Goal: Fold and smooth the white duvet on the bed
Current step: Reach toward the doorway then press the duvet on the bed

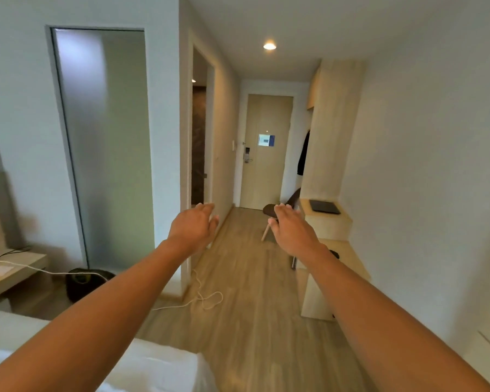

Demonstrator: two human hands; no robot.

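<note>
Neither grip is holding anything: the left hand [194, 227] and right hand [292, 230] are reaching forward at arm's length, fingers loosely spread, over the wooden floor [246, 321]. Low on the left, the white duvet [159, 369] is lying on the bed's corner; its long axis cannot be told. A white cable [204, 299] is curling across the floor.

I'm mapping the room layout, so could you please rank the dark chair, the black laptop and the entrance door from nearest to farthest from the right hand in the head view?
From the right hand:
1. Dark chair, just beyond the fingertips, slightly left.
2. Black laptop, on the desk to the right.
3. Entrance door, at the hallway's far end.
</note>
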